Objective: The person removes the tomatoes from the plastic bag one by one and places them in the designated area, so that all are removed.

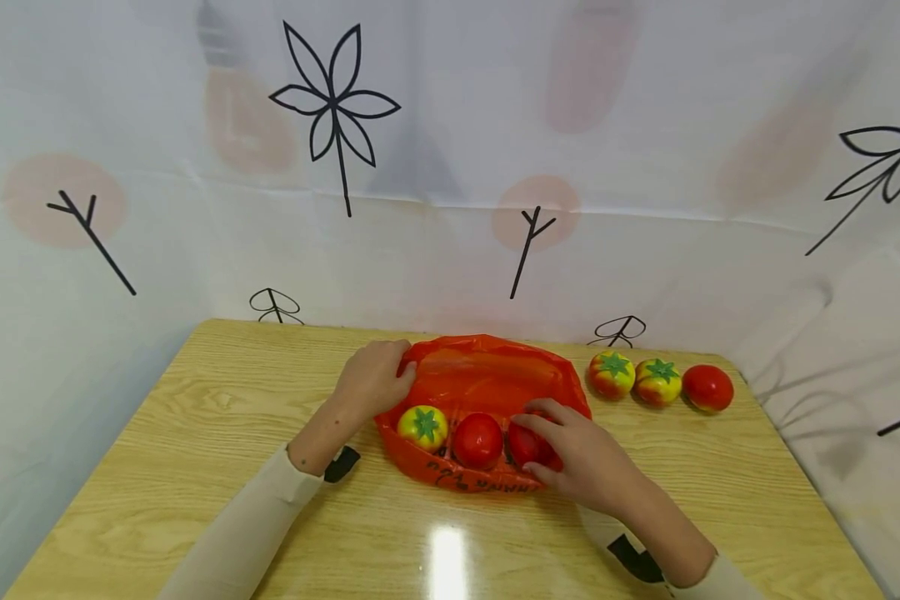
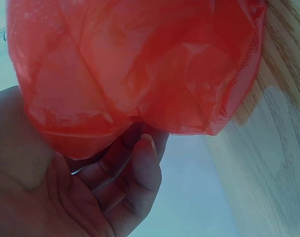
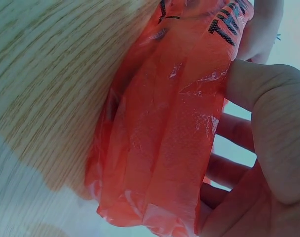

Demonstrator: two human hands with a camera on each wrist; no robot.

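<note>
A red plastic bag [image 1: 487, 354] with black lettering lies spread with its mouth up on the table. My left hand [image 1: 371, 379] grips the bag's left rim, its thumb inside; the left wrist view shows the bag's film [image 2: 135, 69] above curled fingers. Inside the bag, a yellow-and-red toy tomato [image 1: 423, 428] with a green star-shaped leaf sits left of a plain red toy tomato [image 1: 478, 440]. At the right, my right hand [image 1: 588, 454] reaches over the rim and holds another red tomato [image 1: 523, 443] between thumb and fingers, partly covering it.
On the table right of the bag, two yellow-and-red toy tomatoes [image 1: 611, 374] and a red one [image 1: 708, 388] stand in a row. The wooden table [image 1: 270, 375] ends at a patterned white cloth [image 1: 450, 267] behind.
</note>
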